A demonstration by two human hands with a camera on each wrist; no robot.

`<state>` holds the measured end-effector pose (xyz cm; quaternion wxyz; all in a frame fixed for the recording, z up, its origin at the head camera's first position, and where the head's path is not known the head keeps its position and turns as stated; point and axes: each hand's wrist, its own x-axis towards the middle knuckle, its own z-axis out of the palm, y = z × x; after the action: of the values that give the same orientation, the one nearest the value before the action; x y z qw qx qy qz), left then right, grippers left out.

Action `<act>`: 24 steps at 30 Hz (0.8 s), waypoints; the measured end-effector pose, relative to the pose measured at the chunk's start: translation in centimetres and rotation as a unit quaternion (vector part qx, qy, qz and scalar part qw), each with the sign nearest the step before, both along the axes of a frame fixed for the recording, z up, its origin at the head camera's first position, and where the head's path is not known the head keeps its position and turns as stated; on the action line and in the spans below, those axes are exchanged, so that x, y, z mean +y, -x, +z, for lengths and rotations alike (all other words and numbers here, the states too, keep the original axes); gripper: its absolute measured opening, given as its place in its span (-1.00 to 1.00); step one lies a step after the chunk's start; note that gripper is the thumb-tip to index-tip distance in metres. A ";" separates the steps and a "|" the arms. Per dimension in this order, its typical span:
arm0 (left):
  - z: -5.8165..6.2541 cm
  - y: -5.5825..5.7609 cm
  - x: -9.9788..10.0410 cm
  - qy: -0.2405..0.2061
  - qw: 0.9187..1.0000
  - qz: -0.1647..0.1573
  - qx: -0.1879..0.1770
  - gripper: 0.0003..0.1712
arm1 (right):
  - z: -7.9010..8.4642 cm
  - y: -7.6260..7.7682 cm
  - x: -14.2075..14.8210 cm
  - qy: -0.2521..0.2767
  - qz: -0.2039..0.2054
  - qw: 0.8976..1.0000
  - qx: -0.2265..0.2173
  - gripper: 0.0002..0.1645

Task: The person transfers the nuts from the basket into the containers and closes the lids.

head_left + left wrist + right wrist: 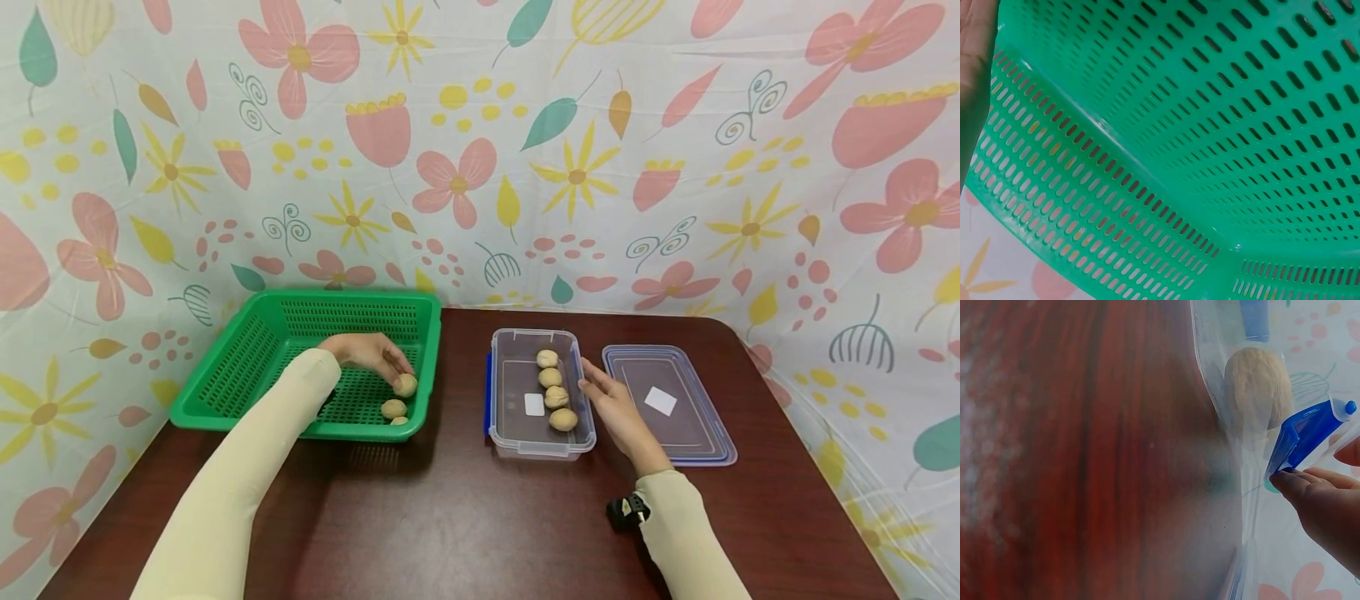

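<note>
My left hand (367, 354) reaches into the green plastic basket (213, 408), its fingers on a walnut (406, 385) near the right wall. Two more walnuts lie just in front, one walnut (393, 408) in full sight and the other partly behind the rim. The left wrist view shows mostly basket mesh (1147, 156) and a sliver of the hand. At the right side of a clear lidless box (517, 442), my right hand (618, 417) rests with fairly straight fingers. In the right wrist view its fingertips touch a blue latch (1310, 434). Several walnuts (557, 397) line the box's right side.
The box's clear lid (675, 417) with a blue edge and white label lies flat on the right. A dark wooden table (450, 517) carries everything. Behind it hangs a flowered cloth (480, 167). A black device (628, 512) is at the right wrist.
</note>
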<state>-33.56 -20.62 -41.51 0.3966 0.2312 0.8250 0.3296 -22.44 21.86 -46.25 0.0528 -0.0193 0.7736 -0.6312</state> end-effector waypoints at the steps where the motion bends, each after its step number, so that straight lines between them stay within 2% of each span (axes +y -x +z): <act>1: 0.1 0.0 0.0 0.000 1.000 0.004 0.002 -0.55 | 0.0 0.0 0.0 0.000 0.000 1.000 0.000 -0.38; 7: 0.8 0.0 -0.4 -0.006 1.000 0.025 0.006 -0.54 | 0.0 -0.1 0.0 0.001 0.001 1.000 0.002 -0.38; 18: 1.7 -0.1 -1.3 -0.066 0.996 0.061 0.010 -0.53 | 0.2 -0.1 0.0 0.001 0.002 1.000 -0.001 -0.38; 24: 2.3 -0.1 -1.4 -0.087 0.993 0.077 0.028 -0.52 | 0.2 -0.1 0.0 -0.001 0.002 1.000 -0.004 -0.37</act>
<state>-33.47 -22.02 -39.21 0.3252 0.2103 0.8191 0.4233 -22.30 21.89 -46.04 0.0571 -0.0189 0.7740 -0.6304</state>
